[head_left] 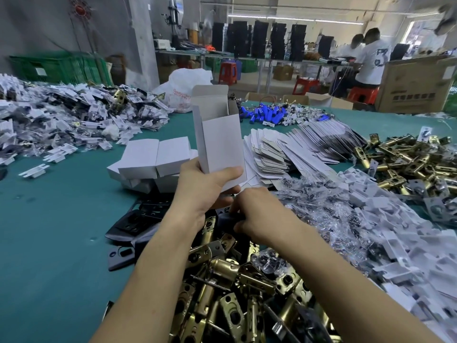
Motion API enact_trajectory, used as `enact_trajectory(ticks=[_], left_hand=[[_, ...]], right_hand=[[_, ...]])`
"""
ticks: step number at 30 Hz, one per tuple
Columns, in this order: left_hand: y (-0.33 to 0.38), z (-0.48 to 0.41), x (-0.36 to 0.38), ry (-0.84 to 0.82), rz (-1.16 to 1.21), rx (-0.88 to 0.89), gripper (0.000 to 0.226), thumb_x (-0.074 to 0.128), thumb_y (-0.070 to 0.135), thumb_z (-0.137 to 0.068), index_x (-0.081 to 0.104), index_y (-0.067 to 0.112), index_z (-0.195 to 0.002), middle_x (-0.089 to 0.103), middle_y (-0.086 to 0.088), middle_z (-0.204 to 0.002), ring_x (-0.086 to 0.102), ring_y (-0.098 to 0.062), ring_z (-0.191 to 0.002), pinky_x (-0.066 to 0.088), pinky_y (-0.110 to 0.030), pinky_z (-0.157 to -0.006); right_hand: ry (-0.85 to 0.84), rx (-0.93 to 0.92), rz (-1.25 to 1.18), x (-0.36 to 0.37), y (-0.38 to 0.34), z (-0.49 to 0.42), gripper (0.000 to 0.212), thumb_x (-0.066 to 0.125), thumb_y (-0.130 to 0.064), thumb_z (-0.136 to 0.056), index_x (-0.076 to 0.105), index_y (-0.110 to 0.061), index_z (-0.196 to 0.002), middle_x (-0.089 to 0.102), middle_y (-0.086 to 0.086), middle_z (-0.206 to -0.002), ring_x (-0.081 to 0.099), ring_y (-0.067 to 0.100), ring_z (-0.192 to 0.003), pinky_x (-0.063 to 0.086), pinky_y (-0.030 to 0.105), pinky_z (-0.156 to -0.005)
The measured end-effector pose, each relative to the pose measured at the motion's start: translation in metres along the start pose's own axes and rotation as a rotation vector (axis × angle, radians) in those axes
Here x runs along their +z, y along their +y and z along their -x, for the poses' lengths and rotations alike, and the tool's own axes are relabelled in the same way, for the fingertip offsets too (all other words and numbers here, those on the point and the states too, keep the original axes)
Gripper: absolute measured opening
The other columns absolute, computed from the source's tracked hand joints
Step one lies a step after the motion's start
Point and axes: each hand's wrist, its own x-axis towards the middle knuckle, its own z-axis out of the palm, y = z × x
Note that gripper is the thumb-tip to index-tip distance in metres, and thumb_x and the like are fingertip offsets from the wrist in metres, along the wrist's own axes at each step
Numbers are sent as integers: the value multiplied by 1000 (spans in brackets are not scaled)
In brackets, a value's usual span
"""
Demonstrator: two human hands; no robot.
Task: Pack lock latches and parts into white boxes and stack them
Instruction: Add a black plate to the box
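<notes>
We hold the thin white cardboard box (220,139) upright above the middle of the green-topped bench (61,243), top flap open. Our left hand (205,186) is clamped round its lower end, and since it looks light and easily crushed, we would hold it by the folded edges. Just below, our right hand (259,216) curls onto a dark grey part (226,219) on the heap of brass-coloured lock latches (222,280) by the near edge, though we cannot tell whether it has closed. These look heavy, stiff and sharp-cornered, best taken by the barrel.
</notes>
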Motion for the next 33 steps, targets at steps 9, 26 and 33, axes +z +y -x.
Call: enact_trajectory(ticks=[9, 26, 33], left_hand=[[-1, -3, -3, 6, 4, 18, 19, 82, 7, -77, 69, 14, -89, 74, -5, -73, 70, -18, -55, 49, -22, -41], [-26, 3, 2, -585, -215, 47, 40, 88, -2, -64, 72, 8, -100, 75, -10, -91, 70, -25, -81, 57, -36, -62], [-33, 3, 4, -611, -267, 65, 36, 86, -8, -68, 71, 3, -98, 72, -4, -83, 68, -18, -79, 59, -34, -67]], right_hand=[[16, 8, -162, -5, 4, 13, 33, 70, -15, -80, 56, -18, -110, 58, 8, -108, 55, 26, -101, 50, 37, -79], [771, -273, -892, -90, 44, 97, 16, 64, -20, -82, 66, -24, -98, 74, -18, -91, 69, 0, -80, 53, 12, -69], [856, -295, -403, -77, 27, 81, 18, 73, -16, -85, 72, -23, -101, 68, -5, -92, 57, -6, -82, 37, 5, -70]])
